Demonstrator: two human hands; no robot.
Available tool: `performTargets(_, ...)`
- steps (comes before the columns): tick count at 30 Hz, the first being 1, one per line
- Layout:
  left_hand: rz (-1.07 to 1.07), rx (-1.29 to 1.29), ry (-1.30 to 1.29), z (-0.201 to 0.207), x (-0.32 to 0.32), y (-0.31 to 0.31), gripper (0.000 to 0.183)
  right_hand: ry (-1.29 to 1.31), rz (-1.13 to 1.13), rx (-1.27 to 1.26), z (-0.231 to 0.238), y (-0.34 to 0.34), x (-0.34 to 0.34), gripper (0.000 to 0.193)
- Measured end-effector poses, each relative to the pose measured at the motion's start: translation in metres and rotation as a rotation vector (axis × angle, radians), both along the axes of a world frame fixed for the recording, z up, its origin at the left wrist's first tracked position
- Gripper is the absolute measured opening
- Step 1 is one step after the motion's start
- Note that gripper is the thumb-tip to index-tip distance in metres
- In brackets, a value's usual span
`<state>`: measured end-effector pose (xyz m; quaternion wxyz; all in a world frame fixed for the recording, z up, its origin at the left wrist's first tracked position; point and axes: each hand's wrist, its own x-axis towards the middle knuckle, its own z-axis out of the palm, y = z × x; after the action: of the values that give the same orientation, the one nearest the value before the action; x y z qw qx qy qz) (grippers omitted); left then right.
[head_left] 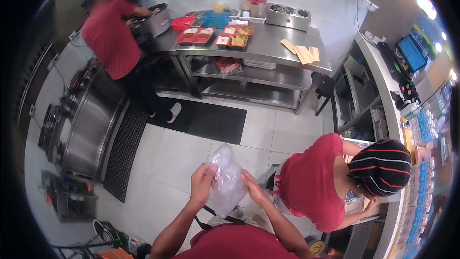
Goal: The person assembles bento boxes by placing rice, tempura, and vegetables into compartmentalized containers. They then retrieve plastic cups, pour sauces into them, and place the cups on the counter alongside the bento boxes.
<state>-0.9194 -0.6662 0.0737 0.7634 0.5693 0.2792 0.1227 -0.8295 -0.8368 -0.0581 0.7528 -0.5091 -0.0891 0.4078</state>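
A clear, crinkled plastic bag (227, 182) hangs in front of my body, above the tiled floor. My left hand (203, 181) pinches its left side near the top, fingers closed on the film. On the opposite side, my right hand (252, 186) grips the edge with thumb and fingertips. The bag looks puffed out and stretches between both hands; I cannot make out anything inside it.
Close on my right, a co-worker in red and a striped cap (381, 168) leans over the counter. Another person (112, 38) stands at a large cooker (158, 21), far left. The steel table (263, 43) bears red food trays (195, 36) and flat pale pieces (304, 53). Black mats (215, 122) cover some floor.
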Motion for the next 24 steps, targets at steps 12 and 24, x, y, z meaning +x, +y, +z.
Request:
performTargets(12,-0.721,0.060,-0.103,0.057,0.287,0.070,0.093,-0.105,-0.787,0.022,0.086,0.094,0.279,0.047)
performTargets(24,-0.384,0.329,-0.236,0.044,0.527,0.090,0.046,-0.485,-0.570,0.068,0.173,0.117,0.529,0.063)
